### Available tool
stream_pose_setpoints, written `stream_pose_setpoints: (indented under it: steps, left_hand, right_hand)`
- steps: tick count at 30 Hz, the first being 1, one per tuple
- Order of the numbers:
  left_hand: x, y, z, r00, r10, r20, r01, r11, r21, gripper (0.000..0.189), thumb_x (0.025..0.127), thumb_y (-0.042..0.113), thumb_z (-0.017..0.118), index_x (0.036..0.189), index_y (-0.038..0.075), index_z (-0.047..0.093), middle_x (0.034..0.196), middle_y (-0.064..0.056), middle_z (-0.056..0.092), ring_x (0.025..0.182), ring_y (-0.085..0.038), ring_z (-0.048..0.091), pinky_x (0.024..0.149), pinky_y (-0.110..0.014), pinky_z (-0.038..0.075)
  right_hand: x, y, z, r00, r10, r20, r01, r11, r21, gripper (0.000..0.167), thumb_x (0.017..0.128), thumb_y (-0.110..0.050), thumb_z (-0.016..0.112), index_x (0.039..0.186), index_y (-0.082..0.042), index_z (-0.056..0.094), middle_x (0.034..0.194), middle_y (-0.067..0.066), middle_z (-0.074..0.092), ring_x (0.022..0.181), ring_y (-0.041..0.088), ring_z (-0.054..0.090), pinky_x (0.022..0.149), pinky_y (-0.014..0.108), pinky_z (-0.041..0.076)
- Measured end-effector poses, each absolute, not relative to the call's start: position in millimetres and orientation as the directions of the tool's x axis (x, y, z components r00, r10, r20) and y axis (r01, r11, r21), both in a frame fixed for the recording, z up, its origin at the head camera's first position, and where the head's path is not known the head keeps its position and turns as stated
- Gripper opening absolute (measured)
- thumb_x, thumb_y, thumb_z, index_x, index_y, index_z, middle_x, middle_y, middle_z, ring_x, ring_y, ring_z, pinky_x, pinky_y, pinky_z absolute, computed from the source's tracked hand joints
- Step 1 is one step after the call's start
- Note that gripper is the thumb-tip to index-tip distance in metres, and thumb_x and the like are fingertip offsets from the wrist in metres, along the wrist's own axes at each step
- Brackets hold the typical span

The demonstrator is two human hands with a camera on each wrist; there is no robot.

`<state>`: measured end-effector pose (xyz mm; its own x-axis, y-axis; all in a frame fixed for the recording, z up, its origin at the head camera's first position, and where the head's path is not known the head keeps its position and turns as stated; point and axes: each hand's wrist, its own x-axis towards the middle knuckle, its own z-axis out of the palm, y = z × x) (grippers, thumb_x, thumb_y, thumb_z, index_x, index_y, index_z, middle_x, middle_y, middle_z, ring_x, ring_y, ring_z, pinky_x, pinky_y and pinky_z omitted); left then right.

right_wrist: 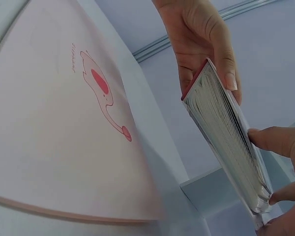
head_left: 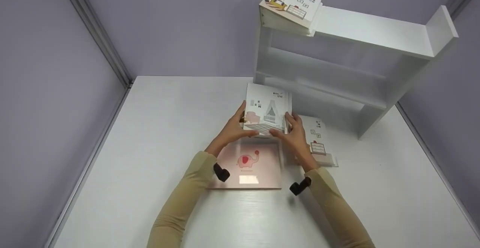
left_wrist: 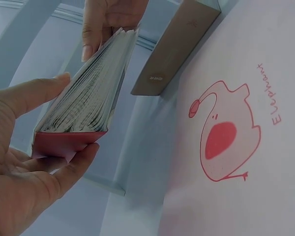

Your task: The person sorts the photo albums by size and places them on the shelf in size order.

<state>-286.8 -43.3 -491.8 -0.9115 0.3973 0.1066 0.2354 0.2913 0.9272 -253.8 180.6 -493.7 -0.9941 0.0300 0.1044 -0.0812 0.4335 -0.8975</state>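
Observation:
Both hands hold a thick book (head_left: 264, 107) with a house-like drawing on its white cover, raised over the table. My left hand (head_left: 231, 130) grips its left side; in the left wrist view, the thumb lies on the cover and fingers curl under the red spine (left_wrist: 69, 144). My right hand (head_left: 295, 133) pinches the opposite side, thumb at the near edge. The book's page edges (right_wrist: 226, 132) face the right wrist camera. Below the hands lies a pink board (head_left: 268, 169) with a red elephant drawing. A second book (head_left: 312, 128) lies partly behind the right forearm.
A white shelf unit (head_left: 375, 30) stands at the back right of the white table (head_left: 168, 113). On its top left lies another book (head_left: 296, 0) with a yellow vehicle picture. Purple-grey walls (head_left: 180, 27) close off the back and sides.

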Motion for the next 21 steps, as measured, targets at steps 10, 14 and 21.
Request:
stream_pose_setpoints:
  steps: [10, 14, 21]
  left_hand:
    - [-285, -41, -489, -0.909, 0.404, 0.108, 0.236, 0.281, 0.93, 0.113, 0.071, 0.027, 0.081, 0.151, 0.019, 0.0, 0.149, -0.005, 0.03, 0.121, -0.024, 0.046, 0.095, -0.039, 0.043]
    - [-284, -40, -487, -0.908, 0.403, 0.113, 0.236, 0.272, 0.933, 0.113, 0.071, 0.026, 0.081, 0.151, 0.02, 0.001, 0.149, -0.005, 0.03, 0.121, -0.024, 0.047, 0.094, -0.038, 0.044]
    - [-283, -39, -483, -0.905, 0.408, 0.119, 0.246, 0.275, 0.929, 0.114, 0.07, 0.026, 0.082, 0.151, 0.02, 0.001, 0.143, -0.008, 0.038, 0.118, -0.023, 0.049, 0.09, -0.034, 0.047]
  right_hand:
    - [-249, 182, -488, -0.994, 0.043, 0.098, -0.073, 0.403, -0.912, 0.091, 0.073, -0.03, 0.079, 0.145, -0.004, 0.029, 0.152, 0.018, 0.014, 0.14, 0.032, 0.017, 0.111, 0.041, 0.024]
    - [-248, 183, -487, -0.993, 0.04, 0.109, -0.084, 0.4, -0.913, 0.092, 0.073, -0.029, 0.079, 0.145, -0.003, 0.028, 0.152, 0.019, 0.014, 0.139, 0.033, 0.018, 0.111, 0.042, 0.024]
    - [-246, 184, -482, -0.992, 0.054, 0.111, -0.078, 0.426, -0.901, 0.093, 0.072, -0.032, 0.08, 0.145, -0.004, 0.029, 0.151, 0.018, 0.016, 0.138, 0.034, 0.02, 0.11, 0.043, 0.026]
